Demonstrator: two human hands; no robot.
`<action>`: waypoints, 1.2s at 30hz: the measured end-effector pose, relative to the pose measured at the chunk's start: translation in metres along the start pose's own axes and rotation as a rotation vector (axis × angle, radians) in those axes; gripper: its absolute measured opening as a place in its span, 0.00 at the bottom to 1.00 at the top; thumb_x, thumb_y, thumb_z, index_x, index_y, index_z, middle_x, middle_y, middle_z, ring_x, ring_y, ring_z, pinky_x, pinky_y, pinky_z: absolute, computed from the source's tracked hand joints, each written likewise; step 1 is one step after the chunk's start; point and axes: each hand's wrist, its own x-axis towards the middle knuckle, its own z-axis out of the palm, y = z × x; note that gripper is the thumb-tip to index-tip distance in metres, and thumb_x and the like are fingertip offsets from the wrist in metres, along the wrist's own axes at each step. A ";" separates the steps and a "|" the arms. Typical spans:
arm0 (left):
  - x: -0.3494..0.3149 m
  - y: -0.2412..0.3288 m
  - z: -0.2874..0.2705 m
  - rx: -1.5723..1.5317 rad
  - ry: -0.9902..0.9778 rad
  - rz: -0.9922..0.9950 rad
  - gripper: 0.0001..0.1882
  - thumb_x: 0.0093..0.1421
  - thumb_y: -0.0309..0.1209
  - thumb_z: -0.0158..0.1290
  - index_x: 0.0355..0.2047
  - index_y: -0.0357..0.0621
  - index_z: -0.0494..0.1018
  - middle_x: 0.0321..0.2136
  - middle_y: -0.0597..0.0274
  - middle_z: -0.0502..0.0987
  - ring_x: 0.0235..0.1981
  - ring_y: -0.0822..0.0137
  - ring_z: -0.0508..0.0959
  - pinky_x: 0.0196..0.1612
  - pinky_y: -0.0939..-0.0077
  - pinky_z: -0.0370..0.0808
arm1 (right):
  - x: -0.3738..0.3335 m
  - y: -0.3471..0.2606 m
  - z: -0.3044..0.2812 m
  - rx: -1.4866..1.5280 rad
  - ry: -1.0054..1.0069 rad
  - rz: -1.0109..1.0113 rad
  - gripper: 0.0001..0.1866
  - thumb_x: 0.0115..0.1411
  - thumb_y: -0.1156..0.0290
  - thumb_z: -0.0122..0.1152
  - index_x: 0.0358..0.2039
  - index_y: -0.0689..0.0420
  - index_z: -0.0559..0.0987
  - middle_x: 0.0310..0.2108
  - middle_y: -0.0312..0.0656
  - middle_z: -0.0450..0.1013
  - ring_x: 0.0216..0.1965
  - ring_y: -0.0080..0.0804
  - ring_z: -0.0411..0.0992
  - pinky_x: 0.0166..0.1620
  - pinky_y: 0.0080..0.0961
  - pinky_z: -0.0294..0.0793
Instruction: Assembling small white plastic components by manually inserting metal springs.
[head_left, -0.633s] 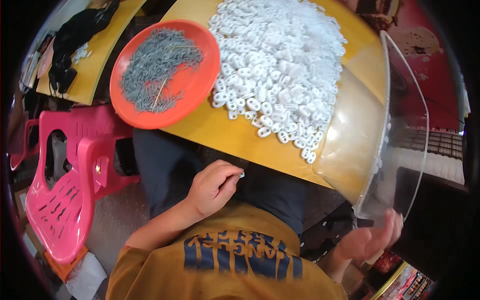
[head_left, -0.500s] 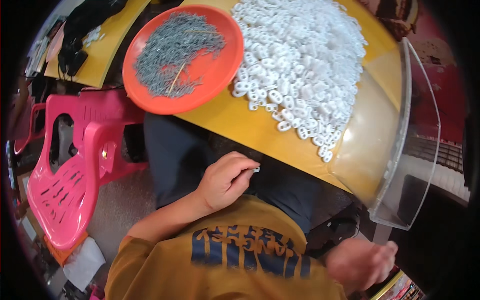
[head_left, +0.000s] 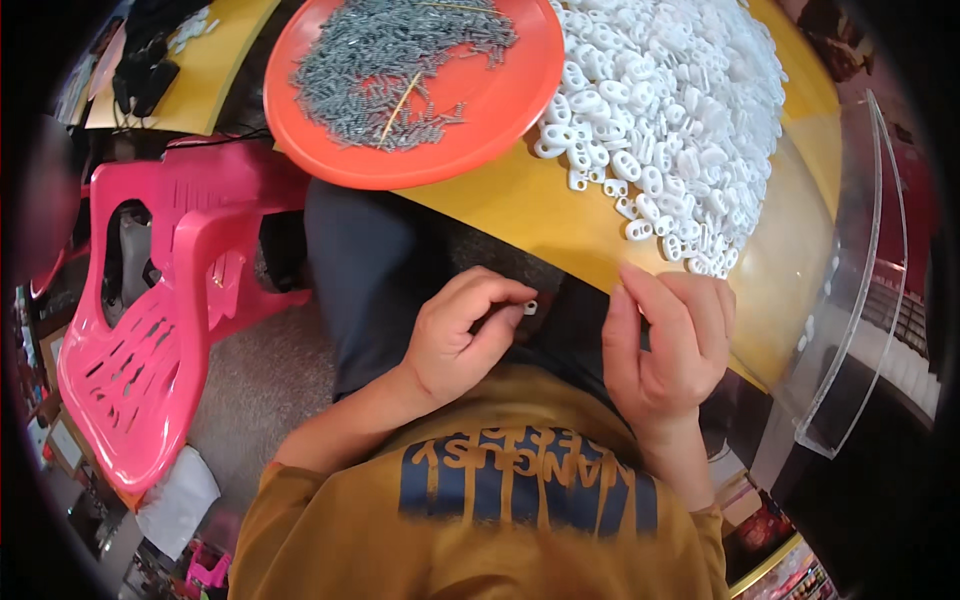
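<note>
My left hand (head_left: 462,335) is curled over my lap and pinches a small white plastic piece (head_left: 530,307) between thumb and fingertips. My right hand (head_left: 668,347) hangs beside it at the edge of the yellow table (head_left: 520,205), fingers bent and slightly apart, with nothing visible in it. A big heap of white plastic pieces (head_left: 672,95) lies on the table just above the right hand. An orange round tray (head_left: 500,100) holding a pile of grey metal screws (head_left: 395,55) sits to the left of the heap.
A clear curved plastic sheet (head_left: 855,290) stands along the table's right edge. A pink plastic chair (head_left: 150,340) is at my left on the grey floor. Dark items lie on a second yellow table (head_left: 190,80) at the upper left.
My right hand has come up from low at the right to the table edge beside my left hand. The view has shifted closer over the table.
</note>
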 end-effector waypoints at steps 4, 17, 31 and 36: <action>-0.007 -0.003 0.004 -0.361 0.018 -0.293 0.09 0.53 0.18 0.49 0.36 0.36 0.68 0.26 0.64 0.71 0.26 0.77 0.71 0.28 0.85 0.68 | -0.026 0.004 -0.003 -0.039 0.016 0.118 0.13 0.39 0.80 0.62 0.30 0.58 0.76 0.22 0.36 0.67 0.22 0.32 0.63 0.28 0.26 0.59; 0.008 0.014 -0.009 -0.629 0.017 -0.423 0.07 0.56 0.22 0.47 0.36 0.38 0.70 0.26 0.69 0.71 0.20 0.82 0.66 0.23 0.90 0.65 | 0.006 -0.009 0.026 0.068 -0.059 -0.008 0.17 0.39 0.80 0.62 0.34 0.61 0.76 0.27 0.40 0.68 0.26 0.35 0.64 0.31 0.27 0.61; 0.003 0.009 -0.028 -0.716 0.135 -0.375 0.07 0.56 0.24 0.48 0.36 0.36 0.70 0.22 0.69 0.69 0.18 0.81 0.63 0.22 0.89 0.61 | 0.001 0.005 0.037 -0.048 0.013 -0.033 0.15 0.39 0.74 0.62 0.32 0.57 0.76 0.28 0.35 0.67 0.29 0.32 0.64 0.33 0.28 0.59; 0.013 0.014 -0.019 -0.692 0.078 -0.362 0.08 0.56 0.23 0.47 0.37 0.36 0.71 0.22 0.70 0.69 0.18 0.82 0.63 0.22 0.90 0.61 | 0.010 0.010 0.032 -0.142 -0.047 0.045 0.18 0.42 0.72 0.63 0.37 0.57 0.77 0.27 0.36 0.66 0.30 0.32 0.63 0.36 0.27 0.59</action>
